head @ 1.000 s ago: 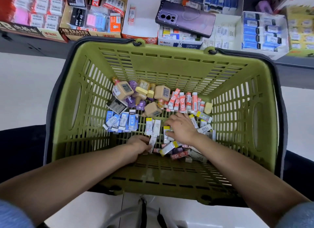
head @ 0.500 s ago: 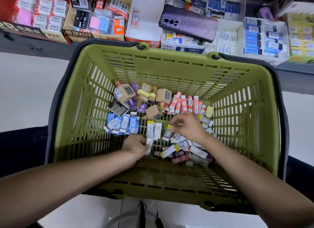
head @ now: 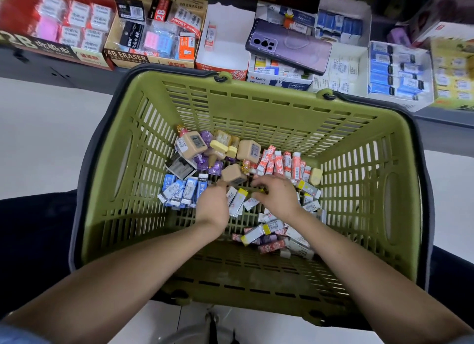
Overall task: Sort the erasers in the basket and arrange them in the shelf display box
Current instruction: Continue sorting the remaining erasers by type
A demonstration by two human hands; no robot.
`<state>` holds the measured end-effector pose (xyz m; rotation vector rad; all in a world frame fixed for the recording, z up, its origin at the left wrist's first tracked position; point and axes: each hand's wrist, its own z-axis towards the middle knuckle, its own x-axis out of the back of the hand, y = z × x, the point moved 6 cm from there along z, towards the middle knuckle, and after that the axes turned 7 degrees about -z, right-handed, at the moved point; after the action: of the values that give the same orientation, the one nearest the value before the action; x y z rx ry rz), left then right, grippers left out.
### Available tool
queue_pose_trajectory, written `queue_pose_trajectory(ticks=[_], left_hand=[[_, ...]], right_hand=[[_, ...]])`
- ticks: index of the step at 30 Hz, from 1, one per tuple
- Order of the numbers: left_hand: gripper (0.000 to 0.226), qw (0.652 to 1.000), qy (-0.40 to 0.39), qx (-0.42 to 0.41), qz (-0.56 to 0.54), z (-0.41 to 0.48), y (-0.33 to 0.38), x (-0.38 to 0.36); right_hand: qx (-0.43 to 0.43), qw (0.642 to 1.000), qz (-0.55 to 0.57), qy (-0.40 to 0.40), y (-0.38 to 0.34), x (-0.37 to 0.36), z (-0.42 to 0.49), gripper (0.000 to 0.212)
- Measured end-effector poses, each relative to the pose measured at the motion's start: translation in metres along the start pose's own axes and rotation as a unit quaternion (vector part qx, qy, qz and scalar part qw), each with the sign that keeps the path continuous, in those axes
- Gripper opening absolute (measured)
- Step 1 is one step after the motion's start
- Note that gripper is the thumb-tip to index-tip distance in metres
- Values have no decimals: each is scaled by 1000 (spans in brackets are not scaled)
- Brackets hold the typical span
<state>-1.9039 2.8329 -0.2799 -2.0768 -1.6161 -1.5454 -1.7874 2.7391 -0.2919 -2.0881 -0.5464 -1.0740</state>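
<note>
The left hand (head: 213,206) is moving up to the middle of the basket (head: 256,112), beside the right hand (head: 278,197), bunching yellow-tipped erasers (head: 238,199) for sorting; I cannot tell whether either grip is grasping one.

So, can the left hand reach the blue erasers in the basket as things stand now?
Probably yes. The blue erasers lie uncovered in the basket, just left of the left hand, with nothing between them; the right hand is further right.

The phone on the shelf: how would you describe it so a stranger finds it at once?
Past the far rim of the green basket stand display boxes. The phone lies across the middle ones. It alone is a flat purple slab with camera lenses.
</note>
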Motion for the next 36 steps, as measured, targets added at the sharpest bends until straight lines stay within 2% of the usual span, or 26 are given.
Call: queue_pose_trajectory(ticks=[5,9,14,20,22,24,26,28,30,32,36], left_hand=[[36,999,-36,28,-10,-3,-5,1],[33,994,-74,47,-69,-6,-4,0],[39,989,-93,57,-102,-8,-5,-1],[50,978,-113,98,-145,-8,-11,-4],[51,977,-118,95,-150,-9,-10,-3],[52,978,-122,84,-146,-11,-8,-2],[51,983,-109,59,-132,-10,-4,3],[46,987,-89,27,-129,-9,2,12],[37,989,-74,3,-131,-8,7,19],[33,991,-60,-16,-117,-7,9,24],[41,995,-57,-35,-79,-7,10,25]], right_hand=[[60,985,-152,-52,6,-5,-8,42],[94,963,-246,-51,-2,-10,-3,42],[124,957,-258,-48,-2,-12,-5,37],[165,974,-154,-30,0,-7,-8,21],[129,986,-99,-43,8,0,-10,19],[38,996,42,-62,18,11,-15,18],[-59,969,228,-74,19,18,-21,17],[-114,933,327,-101,8,14,-24,16],[-127,921,346,-129,-8,4,-21,16],[-147,909,369,-124,-19,-4,-14,18],[-211,887,396,-108,-22,-20,-13,22]])
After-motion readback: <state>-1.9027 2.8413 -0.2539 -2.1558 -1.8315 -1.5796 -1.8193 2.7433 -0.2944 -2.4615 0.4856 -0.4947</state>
